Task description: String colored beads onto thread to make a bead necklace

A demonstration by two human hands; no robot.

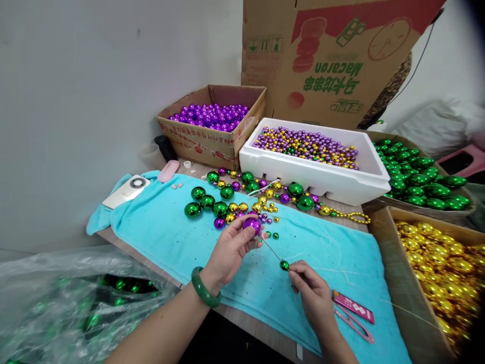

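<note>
Over the towel, my left hand (232,247), with a green bangle (205,287) at its wrist, is closed around a shiny purple bead (252,226). My right hand (311,288) is lower and to the right, its fingertips pinched at a small green bead (284,265). Between the two beads runs a thin straight needle or wire (272,249); its ends are hidden. Loose green beads (207,201), gold beads (242,207) and small purple beads lie just beyond my left hand. Behind them stretches a strung bead garland (295,190) in purple, green and gold.
A turquoise towel (151,227) covers the table. Behind stand a carton of purple beads (200,136) and a white foam box (314,174). A carton of gold beads (390,268) is at right. Pink scissors (354,323), a pink packet (354,306) and a phone (126,192) lie on the towel.
</note>
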